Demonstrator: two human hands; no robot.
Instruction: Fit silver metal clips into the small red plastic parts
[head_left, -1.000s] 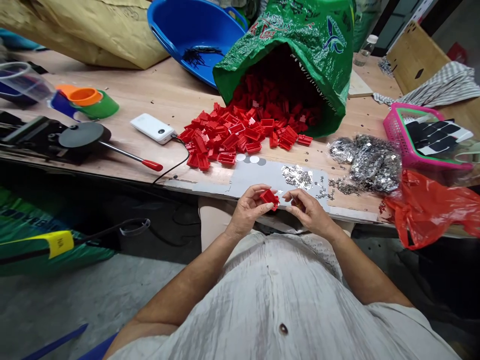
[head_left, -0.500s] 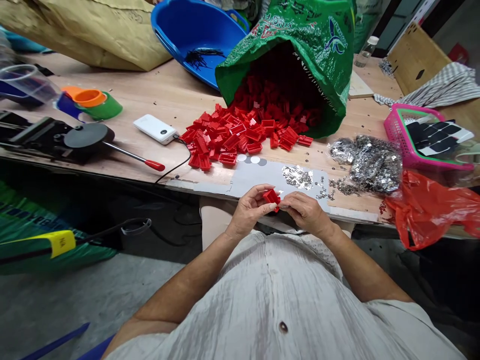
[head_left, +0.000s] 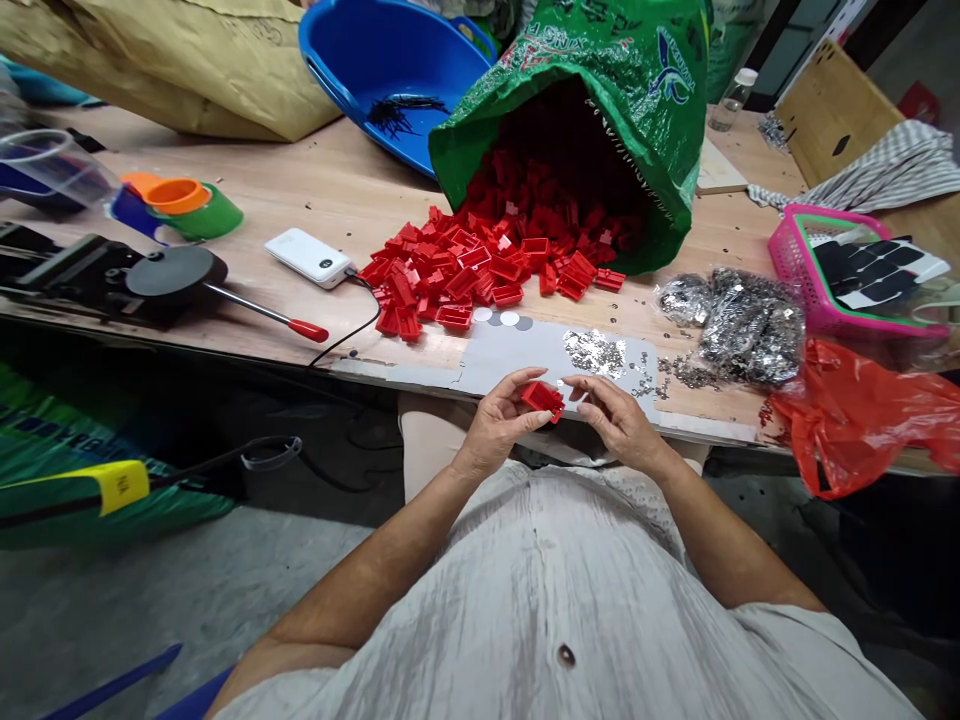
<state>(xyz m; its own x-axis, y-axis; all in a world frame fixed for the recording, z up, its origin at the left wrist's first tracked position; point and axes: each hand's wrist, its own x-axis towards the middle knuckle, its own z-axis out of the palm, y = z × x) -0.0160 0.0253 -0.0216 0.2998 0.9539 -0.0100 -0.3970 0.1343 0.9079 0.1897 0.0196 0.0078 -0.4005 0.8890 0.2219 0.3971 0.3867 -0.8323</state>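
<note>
A small red plastic case is gripped between the thumb and fingers of my left hand, just over the table's front edge. Close on its right, my right hand is apart from it, thumb and fingers parted with nothing visible between them. Beyond both hands lies a grey mat bearing a heap of small shiny metal pieces. Many similar red cases spill out of a green woven sack onto the table behind the mat.
Bags of metal pieces, a pink basket and a red plastic bag are on the right. Leftward are a white power bank, its cable, and a metal tool with a red-tipped lever. Behind stands a blue basin.
My right hand has drawn slightly back from the red case, and its pinched fingers have parted. My left hand still holds the case, now turned a little.
</note>
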